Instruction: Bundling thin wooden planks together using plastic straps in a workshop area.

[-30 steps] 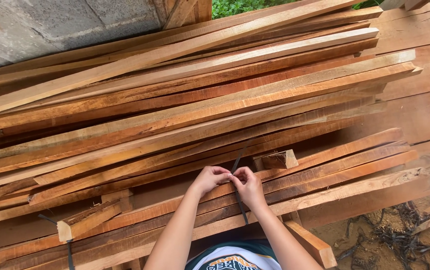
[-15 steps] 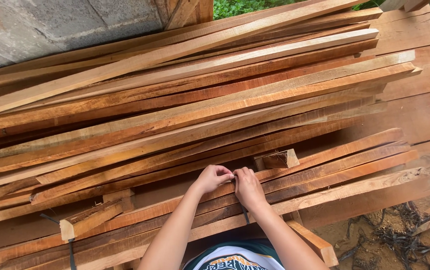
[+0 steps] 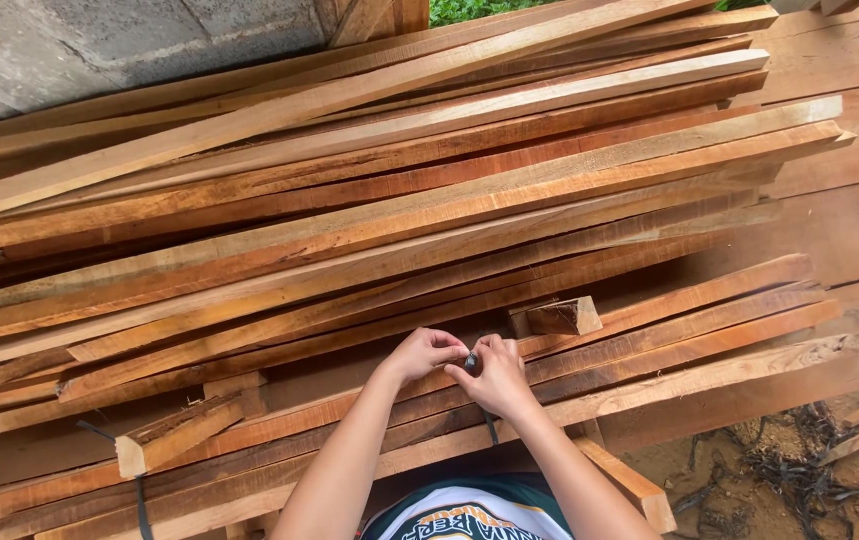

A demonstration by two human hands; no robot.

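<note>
A: Where are the hands?

B: Low in the frame, just left of centre. The left hand [image 3: 423, 354] and the right hand [image 3: 495, 376] meet fingertip to fingertip over the near planks [image 3: 649, 345], both curled and pinching a dark strap [image 3: 489, 425].

A: So both are closed on it?

B: Yes. The finger ends of each are pressed together around a small dark bit of the strap between them. Below the right hand, the strap runs down across the plank edge towards the bottom of the frame.

A: Any container here, a box or a bin?

B: None shows. What holds things here is the stack itself: long reddish boards [image 3: 369, 200] lie heaped slantwise from lower left to upper right, filling most of the frame.

A: Anything else near the hands?

B: A short wooden block [image 3: 555, 317] sits just to the upper right of the right hand, resting on the planks. Another cut plank end [image 3: 174, 433] pokes out at lower left, with a second dark strap [image 3: 138, 495] hanging beside it.

A: And the edges?

B: A grey concrete wall [image 3: 99, 45] in the upper left, bare soil with dry roots [image 3: 789, 470] at lower right.
</note>
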